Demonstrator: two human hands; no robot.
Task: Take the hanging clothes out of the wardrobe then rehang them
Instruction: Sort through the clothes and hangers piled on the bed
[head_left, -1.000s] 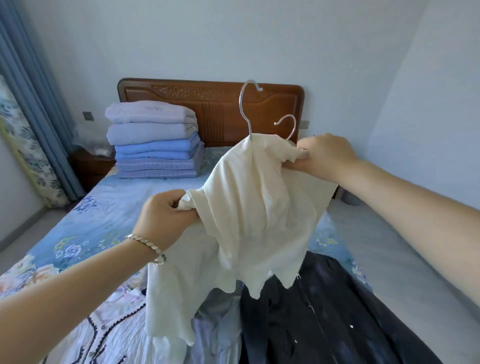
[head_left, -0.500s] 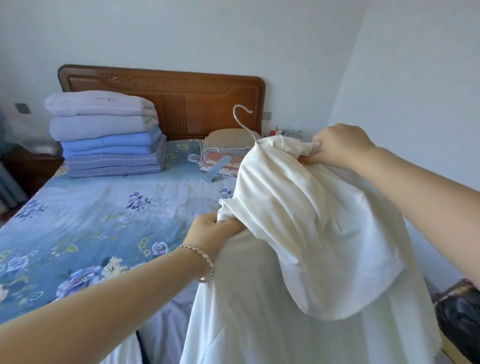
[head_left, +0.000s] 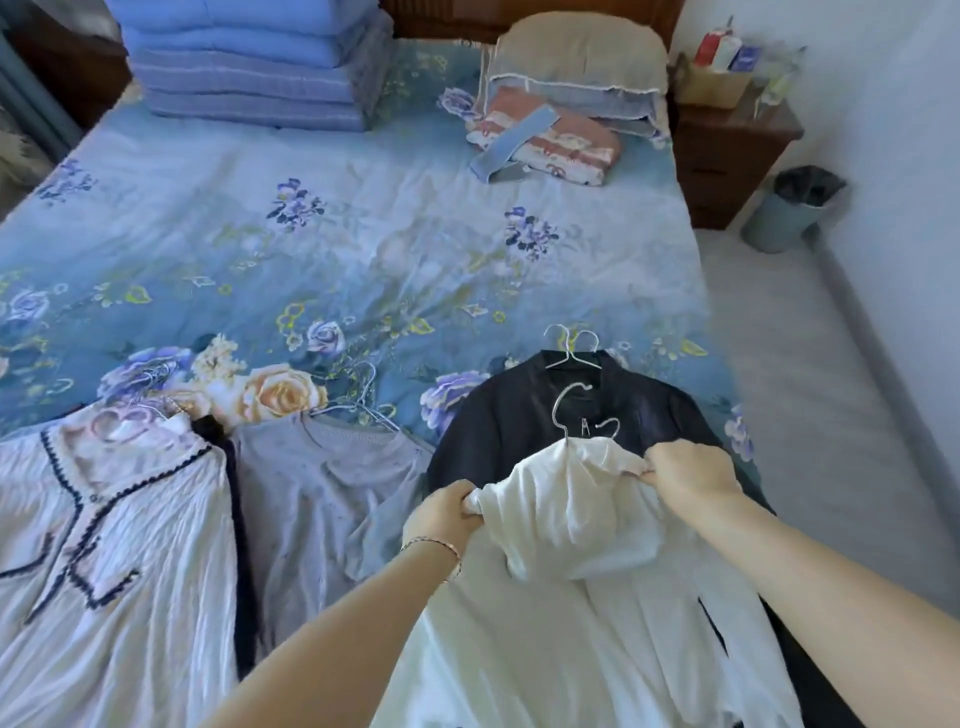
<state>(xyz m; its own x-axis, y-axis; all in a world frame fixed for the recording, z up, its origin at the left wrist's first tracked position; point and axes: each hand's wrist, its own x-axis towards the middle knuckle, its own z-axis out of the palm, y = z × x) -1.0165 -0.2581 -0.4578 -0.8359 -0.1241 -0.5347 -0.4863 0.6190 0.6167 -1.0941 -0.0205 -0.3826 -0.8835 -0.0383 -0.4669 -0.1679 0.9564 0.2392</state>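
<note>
Head view: left hand (head_left: 447, 512) and right hand (head_left: 691, 480) each close a pinching grip on the white garment's (head_left: 561, 519) shoulders. It hangs on a wire hanger (head_left: 569, 410) above the dark jacket (head_left: 509, 421) lying on the bed (head_left: 363, 234), with folded quilts (head_left: 249, 78) beyond.

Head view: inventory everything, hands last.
sheet: one, blue floral, on bed
blankets: one stack, blue, far left
pillow: one, beige, far right
folded cloth: one, pink, by pillow
nightstand: one, brown, beside bed
bin: one, blue, on floor
blouse: one, white with dark trim, near left
top: one, grey, near middle
jacket: one, dark, near right
shirt: one, white, held over jacket
hangers: several, silver, in garments
left hand, right hand: grip on shirt
</note>
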